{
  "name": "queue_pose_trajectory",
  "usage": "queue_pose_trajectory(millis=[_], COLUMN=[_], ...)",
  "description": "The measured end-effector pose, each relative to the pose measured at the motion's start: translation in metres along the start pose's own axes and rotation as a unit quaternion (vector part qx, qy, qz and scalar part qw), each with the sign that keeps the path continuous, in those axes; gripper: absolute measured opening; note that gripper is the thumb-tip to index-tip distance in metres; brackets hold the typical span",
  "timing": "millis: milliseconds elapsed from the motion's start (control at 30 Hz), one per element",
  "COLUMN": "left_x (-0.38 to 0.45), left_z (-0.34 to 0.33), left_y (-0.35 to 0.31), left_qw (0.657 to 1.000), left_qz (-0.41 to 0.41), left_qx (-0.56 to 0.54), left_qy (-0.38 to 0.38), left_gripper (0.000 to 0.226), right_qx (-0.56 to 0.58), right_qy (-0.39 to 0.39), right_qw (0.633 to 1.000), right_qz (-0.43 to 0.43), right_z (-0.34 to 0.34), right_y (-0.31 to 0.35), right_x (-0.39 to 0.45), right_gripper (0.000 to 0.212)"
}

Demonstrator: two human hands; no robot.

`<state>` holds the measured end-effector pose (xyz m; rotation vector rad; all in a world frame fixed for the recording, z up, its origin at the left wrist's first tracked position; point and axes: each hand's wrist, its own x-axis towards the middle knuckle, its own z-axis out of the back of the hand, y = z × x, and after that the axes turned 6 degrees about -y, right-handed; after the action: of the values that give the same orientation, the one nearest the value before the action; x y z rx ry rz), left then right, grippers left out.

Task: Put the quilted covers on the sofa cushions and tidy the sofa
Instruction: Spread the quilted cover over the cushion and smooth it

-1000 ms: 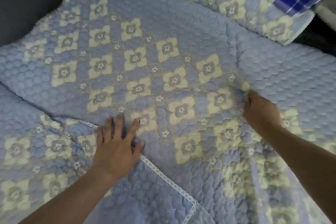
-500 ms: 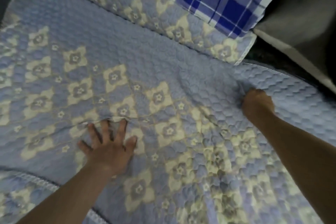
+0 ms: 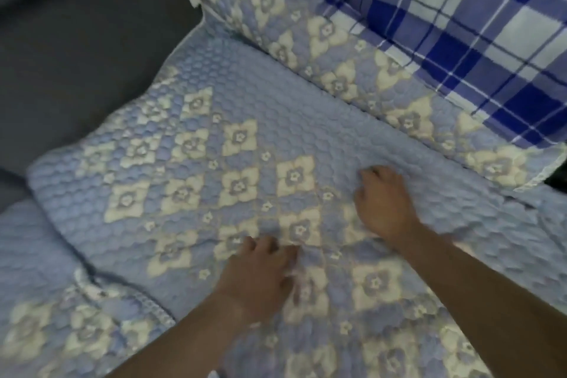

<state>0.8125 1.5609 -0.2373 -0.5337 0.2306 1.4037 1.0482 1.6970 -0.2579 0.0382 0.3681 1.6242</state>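
Observation:
A light-blue quilted cover point(image 3: 306, 120) with cream flower diamonds lies spread over the seat cushion. My left hand point(image 3: 260, 276) presses on it near the front, fingers close together. My right hand point(image 3: 383, 202) rests on the cover a little farther back and right, fingers bent with their tips on the fabric. A matching quilted cover point(image 3: 340, 70) wraps the back cushion. Another quilted piece with a lace edge point(image 3: 92, 328) lies at the lower left, partly under the spread cover.
A blue and white checked pillow point(image 3: 460, 40) leans on the back cushion at the upper right. Bare dark grey sofa point(image 3: 76, 64) shows to the left of the cover. The frame is blurred by motion.
My view swung to the right end of the cover. My right hand let go of the bunched fabric and now rests on top. My left hand drew its spread fingers together.

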Motion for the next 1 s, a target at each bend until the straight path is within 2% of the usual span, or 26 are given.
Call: queue_pose_trajectory(millis=[67,100,167,233,267,400,467,500,533,600,633,700,767,900,933,1000], left_x=[0.006,0.013,0.023,0.034,0.039,0.052,0.056,0.060,0.061,0.059,0.059,0.071,0.103,0.168,0.169,0.169], left_z=[0.016,0.022,0.031,0.030,0.025,0.006,-0.005,-0.008,-0.010,-0.004,0.004,0.029,0.055,0.060,0.055,0.053], left_y=[0.060,0.091,0.165,0.223,0.252,0.273,0.280,0.282,0.282,0.287,0.290,0.307,0.342,0.390,0.392,0.388], left_qw=[0.989,0.979,0.957,0.925,0.910,0.913,0.910,0.911,0.911,0.914,0.918,0.922,0.905,0.895,0.894,0.894], left_qz=[0.010,0.057,0.215,0.357,0.393,0.368,0.363,0.360,0.365,0.367,0.352,0.322,0.321,0.336,0.340,0.342], left_qx=[-0.032,-0.026,-0.036,-0.071,-0.090,-0.047,-0.027,-0.027,-0.029,-0.034,-0.031,-0.010,-0.004,-0.015,-0.010,-0.011], left_qy=[-0.145,-0.193,-0.191,-0.112,-0.094,-0.172,-0.199,-0.201,-0.191,-0.168,-0.180,-0.218,-0.278,-0.293,-0.292,-0.291], left_gripper=[0.043,0.043,0.052,0.060,0.064,0.070,0.071,0.071,0.072,0.073,0.071,0.062,0.059,0.066,0.066,0.067], right_qx=[0.055,0.058,0.029,-0.019,-0.045,-0.074,-0.092,-0.106,-0.111,-0.135,-0.153,-0.130,-0.092,-0.096,-0.106,-0.101], right_qy=[0.035,0.054,0.072,0.061,0.040,-0.115,-0.142,-0.149,-0.138,-0.132,-0.153,-0.141,-0.140,-0.273,-0.302,-0.306], right_qw=[0.996,0.995,0.996,0.997,0.998,0.989,0.984,0.983,0.984,0.982,0.976,0.981,0.986,0.957,0.946,0.935], right_qz=[0.052,0.053,0.053,0.034,0.026,-0.057,-0.053,-0.023,-0.001,0.017,0.025,-0.001,0.021,0.022,0.053,0.150], right_z=[-0.001,0.000,-0.013,-0.027,-0.043,-0.067,-0.070,-0.068,-0.066,-0.068,-0.070,-0.078,-0.093,-0.098,-0.093,-0.071], right_y=[0.068,0.092,0.133,0.150,0.166,0.197,0.215,0.221,0.226,0.245,0.250,0.251,0.246,0.251,0.258,0.275], right_x=[0.032,0.048,0.085,0.115,0.134,0.192,0.223,0.236,0.248,0.264,0.269,0.278,0.287,0.280,0.278,0.296], right_gripper=[0.053,0.059,0.067,0.074,0.076,0.066,0.047,0.033,0.023,0.014,0.012,0.019,0.028,0.018,0.020,0.030])
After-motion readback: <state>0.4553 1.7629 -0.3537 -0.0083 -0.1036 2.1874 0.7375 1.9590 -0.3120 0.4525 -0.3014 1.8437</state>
